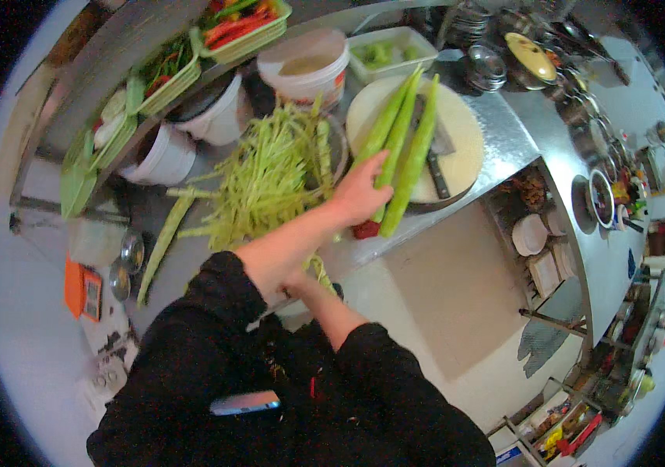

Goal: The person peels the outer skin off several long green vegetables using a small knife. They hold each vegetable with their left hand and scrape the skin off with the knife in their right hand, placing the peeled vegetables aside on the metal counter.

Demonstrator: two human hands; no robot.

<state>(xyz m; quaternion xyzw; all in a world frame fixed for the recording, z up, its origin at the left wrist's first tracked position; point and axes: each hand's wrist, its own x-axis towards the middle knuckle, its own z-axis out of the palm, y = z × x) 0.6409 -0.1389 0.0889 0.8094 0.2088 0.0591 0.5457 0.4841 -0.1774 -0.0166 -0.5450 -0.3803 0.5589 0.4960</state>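
Note:
Several long green peeled vegetables (417,163) lie across a round pale chopping board (466,125). My left hand (364,190) touches them near their lower ends, its forefinger and thumb apart; its other fingers are hard to make out. Just below it is a small dark red thing (366,229). A cleaver (438,172) with a black handle lies on the board beside the vegetables. My right hand (296,285) is low, close to the counter's edge, partly hidden under my left forearm; what it holds cannot be seen. A large heap of green peelings (268,169) lies left of the board.
One more long green vegetable (164,251) lies at the counter's left. Behind stand white buckets (215,114), a lidded tub (309,70), a tray with green pieces (393,61) and baskets of peppers (245,38). Metal bowls (487,67) stand at the back right. Open shelves (533,233) hold containers.

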